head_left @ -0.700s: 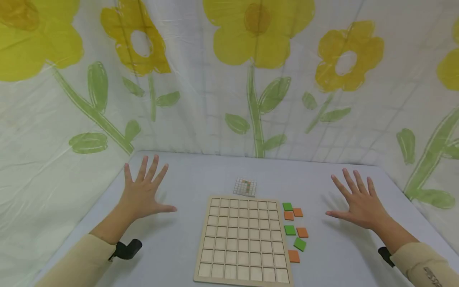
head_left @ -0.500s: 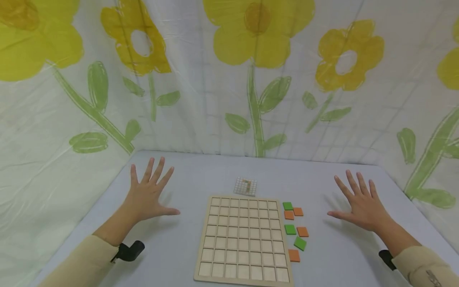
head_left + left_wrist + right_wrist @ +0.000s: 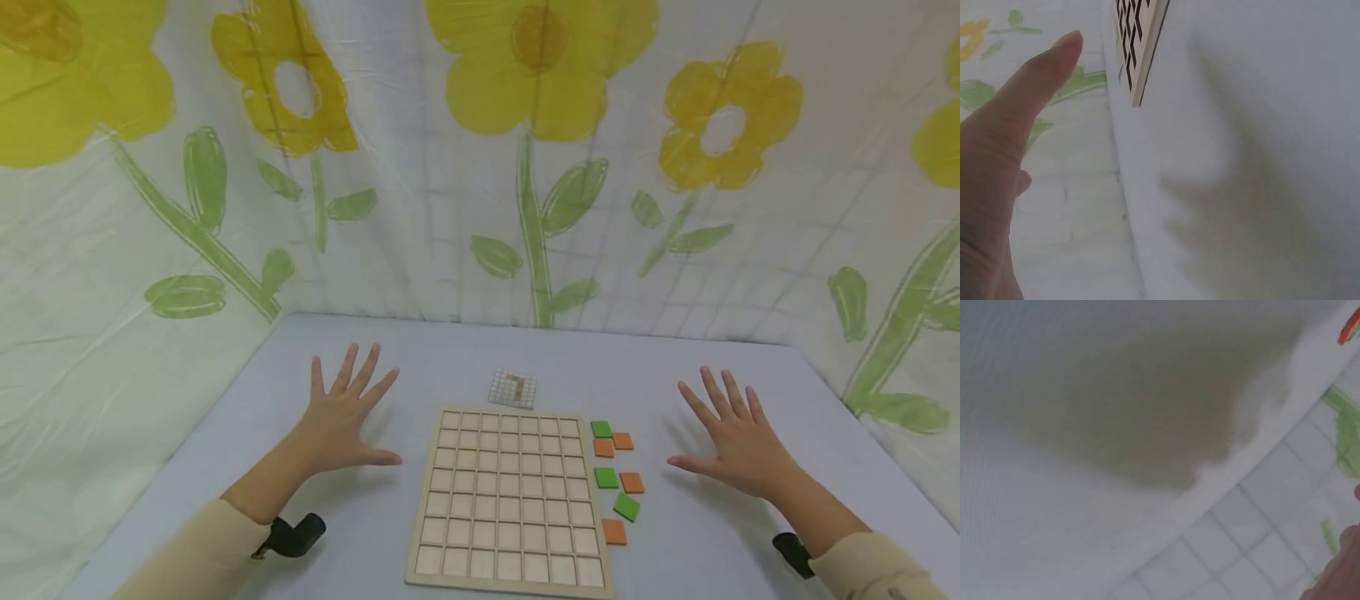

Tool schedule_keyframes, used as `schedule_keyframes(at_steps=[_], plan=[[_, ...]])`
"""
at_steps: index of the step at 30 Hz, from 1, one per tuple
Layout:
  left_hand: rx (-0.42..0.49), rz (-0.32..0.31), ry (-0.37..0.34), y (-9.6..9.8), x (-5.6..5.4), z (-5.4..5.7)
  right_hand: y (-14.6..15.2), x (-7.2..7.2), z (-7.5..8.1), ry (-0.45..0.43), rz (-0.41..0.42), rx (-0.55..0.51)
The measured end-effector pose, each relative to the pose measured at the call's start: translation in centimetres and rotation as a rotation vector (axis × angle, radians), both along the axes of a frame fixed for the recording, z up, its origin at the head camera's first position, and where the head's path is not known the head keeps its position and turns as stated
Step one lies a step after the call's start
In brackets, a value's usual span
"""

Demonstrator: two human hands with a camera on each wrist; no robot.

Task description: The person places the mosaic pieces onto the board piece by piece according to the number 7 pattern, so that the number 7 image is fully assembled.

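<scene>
My left hand (image 3: pixel 341 429) hovers over the table left of a wooden grid board (image 3: pixel 422 525), fingers spread and holding nothing. In the left wrist view its thumb (image 3: pixel 1029 87) points toward the corner of the board (image 3: pixel 1141 75). Right of the loose tiles hovers my right hand (image 3: pixel 738 450), also spread and without anything in it. Green tiles (image 3: pixel 607 477) and orange tiles (image 3: pixel 632 482) lie scattered along the board's right edge. The board's square cells hold no tiles. Only a sliver of the right hand (image 3: pixel 1341 569) shows in its wrist view.
Behind the board lies a small card (image 3: pixel 513 388) printed with a grid and a few coloured squares. A pale cloth covers the table (image 3: pixel 375 542). A white curtain (image 3: pixel 405 208) with yellow flowers hangs along the back and sides.
My left hand has moved right and nearer to me, toward the board. The right hand has drifted slightly left and nearer. Board, card and tiles stay in place.
</scene>
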State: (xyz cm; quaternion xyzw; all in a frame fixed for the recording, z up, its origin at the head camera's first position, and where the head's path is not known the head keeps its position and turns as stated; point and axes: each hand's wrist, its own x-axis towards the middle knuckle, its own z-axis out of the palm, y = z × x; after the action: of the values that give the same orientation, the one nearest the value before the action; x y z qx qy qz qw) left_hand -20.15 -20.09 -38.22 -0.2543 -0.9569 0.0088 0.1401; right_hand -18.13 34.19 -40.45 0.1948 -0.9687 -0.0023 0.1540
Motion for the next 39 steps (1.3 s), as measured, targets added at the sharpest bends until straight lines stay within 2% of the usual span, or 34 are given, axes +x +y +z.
schedule_keyframes(at_steps=[6, 11, 13, 16, 21, 24, 27, 32, 39], plan=[[0.086, -0.063, -0.116, 1.5, 0.2, -0.5, -2.7, 1.2, 0.4, -0.109, 0.033, -0.120], [0.202, -0.123, -0.289, 2.7, 0.5, -1.1, -4.3, 2.1, 0.7, -0.224, 0.050, -0.241], [0.250, -0.146, -0.353, 3.2, 0.6, -1.3, -4.9, 2.4, 0.8, -0.274, 0.042, -0.301], [0.294, -0.173, -0.408, 3.8, 0.6, -1.6, -5.8, 2.9, 1.0, -0.335, 0.009, -0.369], [0.352, -0.213, -0.493, 4.8, 0.3, -2.4, -7.1, 3.8, 1.2, -0.361, -0.031, -0.418], [0.417, -0.240, -0.585, 5.3, 0.0, -3.0, -7.8, 4.4, 1.2, -0.393, -0.036, -0.466], [0.484, -0.249, -0.665, 5.7, -0.2, -3.6, -8.4, 4.9, 1.1, -0.461, -0.042, -0.527], [0.544, -0.225, -0.685, 6.3, -0.2, -4.0, -9.0, 5.5, 0.9, -0.531, -0.015, -0.580], [0.575, -0.183, -0.678, 6.5, 0.0, -4.7, -9.2, 6.3, 0.0, -0.629, 0.145, -0.680]])
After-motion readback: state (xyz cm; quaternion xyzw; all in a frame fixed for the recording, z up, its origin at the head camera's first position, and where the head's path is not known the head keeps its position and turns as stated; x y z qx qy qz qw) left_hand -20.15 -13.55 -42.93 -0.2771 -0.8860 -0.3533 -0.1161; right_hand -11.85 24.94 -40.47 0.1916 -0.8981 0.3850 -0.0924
